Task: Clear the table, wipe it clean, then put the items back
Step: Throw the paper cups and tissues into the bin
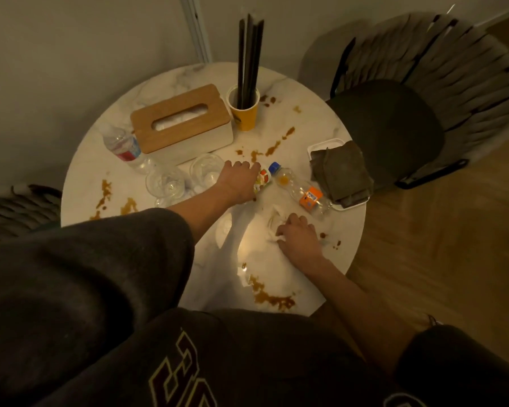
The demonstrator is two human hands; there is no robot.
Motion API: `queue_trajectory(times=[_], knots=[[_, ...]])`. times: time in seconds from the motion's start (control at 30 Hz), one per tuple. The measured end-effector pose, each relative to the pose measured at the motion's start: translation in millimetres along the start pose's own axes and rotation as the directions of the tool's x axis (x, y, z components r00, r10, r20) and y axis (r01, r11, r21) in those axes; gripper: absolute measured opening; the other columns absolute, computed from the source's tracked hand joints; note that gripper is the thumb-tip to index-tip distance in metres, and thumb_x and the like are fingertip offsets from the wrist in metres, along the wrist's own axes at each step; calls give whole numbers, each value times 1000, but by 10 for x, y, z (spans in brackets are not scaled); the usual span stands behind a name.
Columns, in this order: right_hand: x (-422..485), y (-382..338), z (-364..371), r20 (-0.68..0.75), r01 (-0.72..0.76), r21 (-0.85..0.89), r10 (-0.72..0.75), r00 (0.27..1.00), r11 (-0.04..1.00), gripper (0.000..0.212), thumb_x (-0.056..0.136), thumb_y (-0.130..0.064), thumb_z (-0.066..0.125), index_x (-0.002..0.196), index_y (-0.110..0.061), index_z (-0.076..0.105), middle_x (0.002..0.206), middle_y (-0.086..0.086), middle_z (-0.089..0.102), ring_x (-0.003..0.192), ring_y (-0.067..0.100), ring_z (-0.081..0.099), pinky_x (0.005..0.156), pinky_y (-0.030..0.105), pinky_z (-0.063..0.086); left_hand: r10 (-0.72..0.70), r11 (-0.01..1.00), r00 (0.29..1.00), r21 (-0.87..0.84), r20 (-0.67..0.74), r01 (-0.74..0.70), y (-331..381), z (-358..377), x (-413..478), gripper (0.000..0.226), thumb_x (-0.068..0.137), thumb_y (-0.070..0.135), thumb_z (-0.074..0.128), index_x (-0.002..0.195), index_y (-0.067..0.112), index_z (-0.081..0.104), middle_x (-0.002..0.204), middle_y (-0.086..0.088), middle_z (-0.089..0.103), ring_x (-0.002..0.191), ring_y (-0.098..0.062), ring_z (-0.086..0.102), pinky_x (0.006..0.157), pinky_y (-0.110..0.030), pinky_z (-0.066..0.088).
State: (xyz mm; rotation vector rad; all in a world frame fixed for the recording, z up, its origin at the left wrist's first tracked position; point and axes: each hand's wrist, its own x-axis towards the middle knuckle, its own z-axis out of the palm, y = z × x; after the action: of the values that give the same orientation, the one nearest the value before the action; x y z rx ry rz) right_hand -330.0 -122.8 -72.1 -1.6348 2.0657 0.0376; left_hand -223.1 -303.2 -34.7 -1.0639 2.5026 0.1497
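A round white marble table (pixel 321 124) carries brown sauce stains (pixel 272 298) in several places. My left hand (pixel 238 180) is closed around a small colourful packet (pixel 261 180) near the middle. My right hand (pixel 299 236) grips a crumpled white tissue (pixel 272 227) on the tabletop. An empty orange-labelled bottle (pixel 299 188) with a blue cap lies on its side between the packet and a white tray (pixel 321 146). A folded dark cloth (pixel 341 171) rests on that tray. Two clear glasses (pixel 166 182) stand left of my left hand.
A wooden-lidded tissue box (pixel 181 120), a yellow cup of black straws (pixel 244 113) and a clear water bottle (pixel 124 146) sit at the back. A dark chair (pixel 394 127) stands to the right, another chair (pixel 15 210) at the left. Walls close off the back.
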Motion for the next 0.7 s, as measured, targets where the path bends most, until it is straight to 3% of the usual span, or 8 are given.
queue_trajectory(times=[0.13, 0.27, 0.4, 0.5, 0.6, 0.7], knots=[[-52, 61, -94, -84, 66, 131, -55, 995, 989, 26, 92, -26, 59, 116, -19, 67, 120, 5, 49, 112, 24, 44, 95, 38, 39, -26, 999, 999, -21, -22, 25, 80, 14, -33, 66, 87, 42, 58, 141, 14, 33, 128, -13, 54, 114, -30, 54, 98, -42, 38], [-94, 150, -197, -157, 134, 392, -78, 985, 910, 22, 86, -20, 69, 105, -10, 73, 108, 9, 55, 103, 25, 53, 88, 34, 44, -94, 962, 996, -258, -1, 90, 124, -125, -185, 74, 83, 44, 64, 143, 15, 30, 125, -14, 55, 110, -30, 55, 89, -39, 47], [-126, 177, -344, -147, 91, 613, 1, 989, 785, 18, 84, -10, 72, 100, -2, 72, 96, 9, 64, 83, 14, 57, 68, 9, 37, -209, 829, 978, -534, -17, 168, 110, -193, -645, 77, 80, 45, 67, 143, 16, 33, 126, -13, 55, 109, -29, 57, 91, -42, 51], [-162, 190, -413, -123, 98, 711, -14, 992, 696, 10, 83, -5, 71, 93, -3, 71, 83, 1, 63, 69, -5, 55, 63, 3, 37, -329, 650, 944, -731, -26, 207, 120, -108, -1149, 77, 77, 44, 70, 141, 18, 38, 123, -1, 57, 106, -20, 57, 93, -35, 49], [-92, 222, -354, -127, 143, 637, -80, 989, 757, 25, 81, -3, 69, 104, -12, 66, 95, 0, 62, 82, -3, 57, 69, 6, 40, -463, 453, 886, -857, 7, 243, 233, 22, -1675, 68, 80, 28, 75, 139, 20, 42, 112, 10, 54, 94, -9, 58, 78, -16, 43], [48, 253, -189, -6, 129, 366, -136, 991, 922, 53, 81, -9, 66, 131, -21, 49, 119, 5, 46, 99, 21, 58, 83, 30, 50, -551, 324, 831, -898, 76, 297, 387, 242, -2120, 64, 81, 29, 74, 137, 27, 42, 108, 13, 55, 88, 5, 55, 68, -5, 38]])
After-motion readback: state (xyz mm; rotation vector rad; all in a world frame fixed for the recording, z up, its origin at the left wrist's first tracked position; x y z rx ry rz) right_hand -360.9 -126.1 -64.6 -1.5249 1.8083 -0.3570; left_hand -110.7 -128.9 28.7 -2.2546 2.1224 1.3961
